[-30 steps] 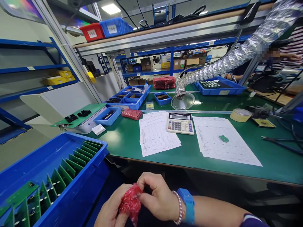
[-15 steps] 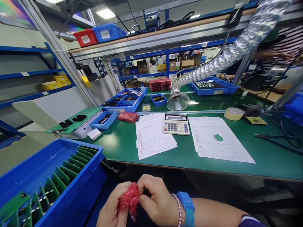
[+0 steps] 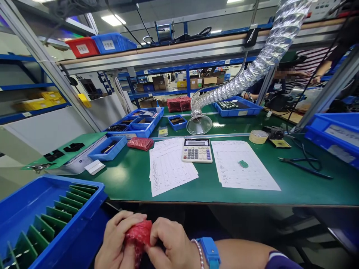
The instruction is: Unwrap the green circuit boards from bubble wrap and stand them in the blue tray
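A crumpled piece of red bubble wrap [image 3: 139,232] is between my hands, in front of the table edge and below its top. My left hand [image 3: 113,239] wraps round it from the left, with the thumb pressed against its near side. My right hand [image 3: 168,239] pinches its right side between thumb and fingers. Whether anything lies inside the wrap is hidden. A beaded bracelet [image 3: 198,251] and a blue wrist strap [image 3: 210,251] circle my right wrist.
Left of my hands stands a blue bin [image 3: 95,190] with several green circuit boards upright in it. Papers [image 3: 174,168], a calculator [image 3: 197,151], tape [image 3: 258,136] and pliers [image 3: 305,166] lie on the green table [image 3: 126,186]. A silver duct [image 3: 238,84] hangs over it.
My view has turned a little to the right, so the table things sit further left. Both hands still hold the red bubble wrap, which is now more bunched up between them.
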Tool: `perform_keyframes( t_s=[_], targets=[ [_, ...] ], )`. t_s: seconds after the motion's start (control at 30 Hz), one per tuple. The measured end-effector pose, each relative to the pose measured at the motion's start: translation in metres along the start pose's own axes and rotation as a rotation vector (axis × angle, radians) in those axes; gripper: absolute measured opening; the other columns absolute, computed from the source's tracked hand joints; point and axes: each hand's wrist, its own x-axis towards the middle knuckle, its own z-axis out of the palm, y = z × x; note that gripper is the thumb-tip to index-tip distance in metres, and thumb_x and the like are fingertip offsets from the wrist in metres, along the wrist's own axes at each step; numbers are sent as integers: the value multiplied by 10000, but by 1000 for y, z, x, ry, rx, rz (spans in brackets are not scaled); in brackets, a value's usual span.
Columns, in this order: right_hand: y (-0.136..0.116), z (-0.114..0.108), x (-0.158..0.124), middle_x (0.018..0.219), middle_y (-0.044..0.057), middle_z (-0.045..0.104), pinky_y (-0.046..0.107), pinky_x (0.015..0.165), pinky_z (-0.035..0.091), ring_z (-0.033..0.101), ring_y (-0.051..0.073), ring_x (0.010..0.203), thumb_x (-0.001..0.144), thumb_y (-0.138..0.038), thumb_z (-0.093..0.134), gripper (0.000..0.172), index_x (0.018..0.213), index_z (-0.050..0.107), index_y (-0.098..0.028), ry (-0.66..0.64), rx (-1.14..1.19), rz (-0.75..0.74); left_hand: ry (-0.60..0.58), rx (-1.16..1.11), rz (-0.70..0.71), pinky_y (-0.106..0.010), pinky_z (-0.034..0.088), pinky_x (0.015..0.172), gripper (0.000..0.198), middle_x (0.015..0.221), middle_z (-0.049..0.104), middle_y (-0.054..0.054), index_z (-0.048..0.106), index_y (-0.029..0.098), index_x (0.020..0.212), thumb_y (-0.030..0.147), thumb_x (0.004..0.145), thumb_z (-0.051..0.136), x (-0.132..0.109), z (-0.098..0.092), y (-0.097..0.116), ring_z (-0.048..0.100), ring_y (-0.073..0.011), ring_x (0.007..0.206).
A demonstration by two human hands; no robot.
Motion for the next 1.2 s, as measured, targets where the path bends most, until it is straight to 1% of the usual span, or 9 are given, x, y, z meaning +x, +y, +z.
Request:
perform_keyframes(
  t_s=[0.27,0.37,0.5,0.73,0.83,0.9,1.0,1.1,1.2],
  targets=[
    [9,-15,0,708,-8,439,228,530,350,405,111,587,704,-155,452,113,771,380,-210,-175,-154,82,-76,11,-159,-152,523,616,232,879,701,8,612,228,983,277,788,497,4,17,-15,667,-129,712],
    [12,-28,4,910,36,471,244,610,427,461,115,666,714,-214,539,321,1011,419,-200,-250,-108,219,-86,-8,-197,-184,532,667,278,927,698,-10,620,216,1014,311,773,517,1,27,-20,668,-149,756],
    [17,-40,3,994,74,511,302,762,458,500,177,847,652,-318,675,564,1145,439,-176,-298,-96,191,-103,-58,-214,-274,516,806,302,1008,672,-56,630,190,995,352,759,536,-1,40,-21,645,-196,881],
    [29,-61,3,966,75,569,293,837,432,511,162,904,730,-40,451,348,1050,529,-154,-257,-194,214,-454,-538,-526,-284,500,853,454,1252,550,-46,449,238,1255,401,832,476,7,48,0,582,-194,1046],
    [34,-57,-6,881,63,564,276,736,447,517,152,805,716,-43,442,266,940,537,-149,-216,-196,233,-401,-567,-557,-233,533,685,400,891,688,-18,478,223,1186,404,830,487,-1,56,5,655,-147,697],
    [38,-51,-13,798,46,560,255,651,436,515,139,714,722,-57,440,194,855,543,-154,-159,-182,248,-324,-542,-546,-201,503,570,313,600,631,29,511,214,1093,396,842,467,-10,63,5,593,-116,489],
    [44,-46,-22,686,20,550,234,578,403,504,120,623,727,-69,459,137,740,560,-159,-86,-137,292,-335,-500,-541,-176,416,415,275,443,527,53,525,194,1030,386,865,418,-20,73,8,490,-95,344],
    [44,-58,-32,655,17,558,239,578,397,505,118,607,753,-117,515,109,674,577,-162,-55,-87,455,-559,-501,-488,-169,389,397,324,490,559,27,547,175,1064,390,848,436,-11,76,10,492,-92,373],
    [46,-88,-55,736,32,588,254,611,422,531,129,660,773,-227,579,82,720,582,-165,-104,51,695,-862,-598,-382,-212,477,561,460,838,674,-56,535,206,1162,414,753,570,31,72,-4,609,-136,634]
  ],
)
